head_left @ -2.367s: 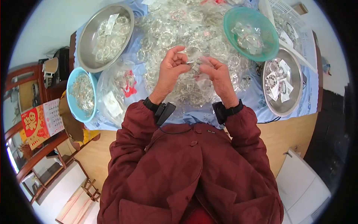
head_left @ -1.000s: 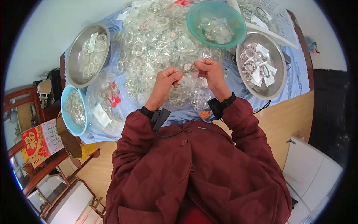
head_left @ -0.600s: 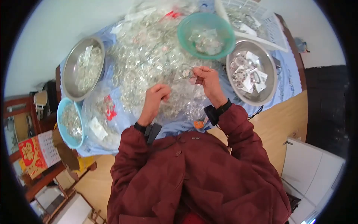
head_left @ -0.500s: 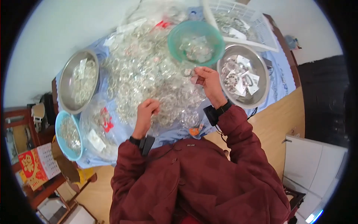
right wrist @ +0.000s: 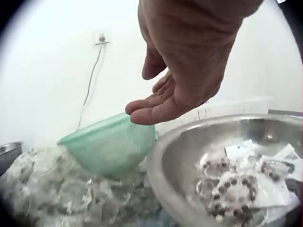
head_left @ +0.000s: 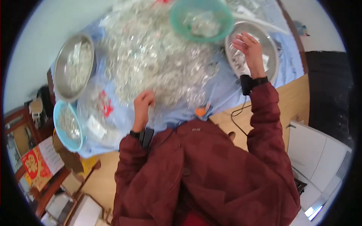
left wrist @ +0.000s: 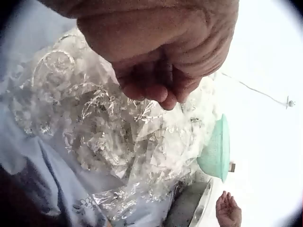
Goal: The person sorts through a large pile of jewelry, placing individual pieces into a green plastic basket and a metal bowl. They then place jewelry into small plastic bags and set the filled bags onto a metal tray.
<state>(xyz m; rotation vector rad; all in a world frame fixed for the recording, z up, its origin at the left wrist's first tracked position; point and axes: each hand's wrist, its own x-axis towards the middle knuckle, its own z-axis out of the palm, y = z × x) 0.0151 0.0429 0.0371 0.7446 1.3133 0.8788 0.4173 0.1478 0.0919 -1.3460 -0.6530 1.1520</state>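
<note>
My right hand (head_left: 250, 51) is raised over the steel basin (head_left: 275, 62) at the right, fingers spread with nothing visible in them. In the right wrist view, beaded bracelets (right wrist: 234, 191) and white cards lie inside that basin. Close over the near left part of a large pile of clear-bagged bracelets (head_left: 151, 64) hangs my left hand (head_left: 142, 104). Its fingers (left wrist: 156, 92) curl loosely in the left wrist view, and nothing shows between them. A translucent green bowl (right wrist: 109, 142) holding bagged pieces sits tilted on the pile, to the left of my right hand.
Another steel basin (head_left: 57, 77) and a light blue basin (head_left: 56, 122) stand on the left, beside a big plastic bag (head_left: 90, 120) with a red piece inside. A white basket (head_left: 260, 23) is at the back right. Something orange (head_left: 200, 111) lies at the tablecloth's front edge.
Both hands held a small bagged bracelet; the left hand let go and drew back left. The right hand carried the packet right, then moved over the steel basin; the packet no longer shows in it.
</note>
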